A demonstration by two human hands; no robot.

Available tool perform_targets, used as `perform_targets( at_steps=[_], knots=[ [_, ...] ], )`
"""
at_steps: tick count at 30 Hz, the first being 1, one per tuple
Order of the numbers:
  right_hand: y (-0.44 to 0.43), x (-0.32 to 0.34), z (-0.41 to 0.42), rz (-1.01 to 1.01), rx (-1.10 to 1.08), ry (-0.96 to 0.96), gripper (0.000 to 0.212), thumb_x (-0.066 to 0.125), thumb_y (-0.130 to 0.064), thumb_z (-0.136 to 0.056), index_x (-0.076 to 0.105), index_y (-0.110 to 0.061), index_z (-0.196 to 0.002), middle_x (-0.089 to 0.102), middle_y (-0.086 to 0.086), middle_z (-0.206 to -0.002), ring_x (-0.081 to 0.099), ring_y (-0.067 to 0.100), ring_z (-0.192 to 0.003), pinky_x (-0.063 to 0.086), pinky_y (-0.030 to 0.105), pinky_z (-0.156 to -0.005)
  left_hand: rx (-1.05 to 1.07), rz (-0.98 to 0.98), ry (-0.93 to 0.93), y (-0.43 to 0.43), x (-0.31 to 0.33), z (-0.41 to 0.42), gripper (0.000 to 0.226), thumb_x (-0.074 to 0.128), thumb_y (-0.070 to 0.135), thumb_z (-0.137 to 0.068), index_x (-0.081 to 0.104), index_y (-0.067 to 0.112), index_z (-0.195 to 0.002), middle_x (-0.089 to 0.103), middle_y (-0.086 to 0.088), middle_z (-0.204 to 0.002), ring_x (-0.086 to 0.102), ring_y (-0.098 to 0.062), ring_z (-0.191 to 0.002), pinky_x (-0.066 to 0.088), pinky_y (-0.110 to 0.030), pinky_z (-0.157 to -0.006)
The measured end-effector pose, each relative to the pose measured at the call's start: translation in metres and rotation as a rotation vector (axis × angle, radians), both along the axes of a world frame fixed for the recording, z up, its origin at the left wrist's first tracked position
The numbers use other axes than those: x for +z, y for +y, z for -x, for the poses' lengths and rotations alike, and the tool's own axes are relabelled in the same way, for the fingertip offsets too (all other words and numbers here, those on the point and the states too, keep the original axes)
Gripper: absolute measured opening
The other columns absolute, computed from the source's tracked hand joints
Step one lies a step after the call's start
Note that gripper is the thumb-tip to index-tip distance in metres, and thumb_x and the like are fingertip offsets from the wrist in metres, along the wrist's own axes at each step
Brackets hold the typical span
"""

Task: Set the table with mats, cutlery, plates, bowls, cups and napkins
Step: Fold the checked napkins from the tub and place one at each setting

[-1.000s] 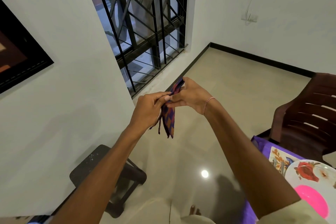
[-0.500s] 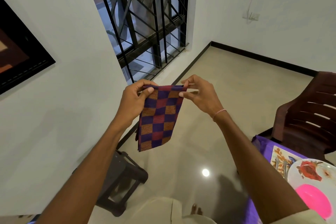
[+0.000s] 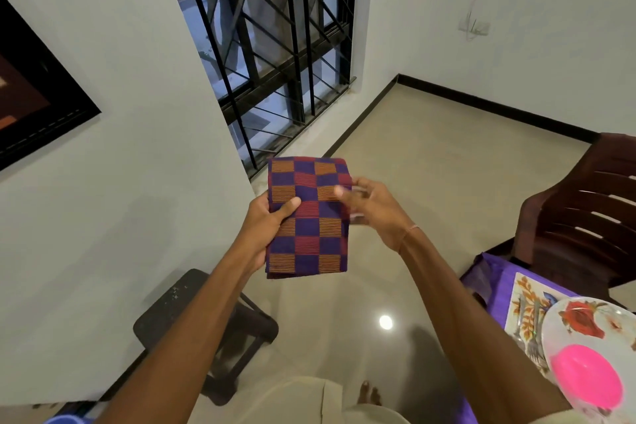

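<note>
Lower right, the purple-covered worktop carries a flowered plate. Mid-frame, the folded checked napkin is held above the floor, its long axis running up and down the frame. The left hand has its grip closed on the left edge, thumb across. The blurred right hand pinches the right edge.

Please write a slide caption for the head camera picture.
A person's left hand and right hand hold a folded checked napkin above the floor.

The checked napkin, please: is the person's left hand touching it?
Touching. In the head view the left hand grips the checked napkin: its thumb lies flat across the front, with its fingers hidden behind the cloth.
</note>
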State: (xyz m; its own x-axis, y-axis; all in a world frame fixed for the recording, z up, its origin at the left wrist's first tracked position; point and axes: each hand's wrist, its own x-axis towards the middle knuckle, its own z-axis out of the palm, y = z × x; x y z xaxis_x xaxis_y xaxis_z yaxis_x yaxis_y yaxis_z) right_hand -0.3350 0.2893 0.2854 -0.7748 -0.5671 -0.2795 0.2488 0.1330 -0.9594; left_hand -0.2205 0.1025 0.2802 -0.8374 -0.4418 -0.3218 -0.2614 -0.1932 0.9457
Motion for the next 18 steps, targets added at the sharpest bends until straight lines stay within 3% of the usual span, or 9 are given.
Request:
perform_targets(
  at_steps=[4,8,13,18],
  knots=[
    [0.001,-0.018,-0.012,-0.009,0.013,-0.026,0.036,0.077,-0.026,-0.09,0.063,-0.025,-0.123,0.079,-0.004,-0.106,0.076,0.018,-0.097,0.063,0.033,-0.072,-0.012,0.028,-0.025,-0.004,0.0,0.001,0.036,0.074,0.024,-0.094,0.062,0.022,-0.129,0.078,-0.004,-0.111,0.077,-0.026,-0.095,0.065,-0.045,-0.075],
    [0.003,-0.02,-0.013,0.032,-0.069,-0.069,0.038,0.078,-0.016,-0.089,0.063,-0.019,-0.124,0.079,-0.001,-0.105,0.077,0.021,-0.095,0.063,0.033,-0.071,-0.142,0.035,-0.017,-0.012,0.003,-0.003,0.04,0.072,0.016,-0.095,0.06,0.024,-0.132,0.077,0.0,-0.116,0.075,-0.022,-0.104,0.064,-0.038,-0.079],
    [0.009,-0.017,-0.012,0.084,-0.016,-0.079,0.041,0.076,-0.009,-0.089,0.062,-0.019,-0.127,0.078,0.006,-0.111,0.076,0.027,-0.1,0.064,0.04,-0.077,-0.176,0.134,0.013,-0.02,0.006,-0.005,0.043,0.074,0.012,-0.092,0.061,0.025,-0.132,0.077,-0.001,-0.115,0.075,-0.022,-0.105,0.063,-0.042,-0.085],
    [0.017,-0.017,-0.008,0.136,-0.029,-0.011,0.031,0.069,-0.004,-0.094,0.068,-0.01,-0.125,0.076,0.012,-0.116,0.074,0.031,-0.106,0.062,0.046,-0.089,-0.113,0.087,0.08,-0.024,0.011,-0.013,0.027,0.065,0.004,-0.097,0.07,0.022,-0.116,0.079,-0.001,-0.106,0.076,-0.019,-0.098,0.061,-0.025,-0.074]
  ],
)
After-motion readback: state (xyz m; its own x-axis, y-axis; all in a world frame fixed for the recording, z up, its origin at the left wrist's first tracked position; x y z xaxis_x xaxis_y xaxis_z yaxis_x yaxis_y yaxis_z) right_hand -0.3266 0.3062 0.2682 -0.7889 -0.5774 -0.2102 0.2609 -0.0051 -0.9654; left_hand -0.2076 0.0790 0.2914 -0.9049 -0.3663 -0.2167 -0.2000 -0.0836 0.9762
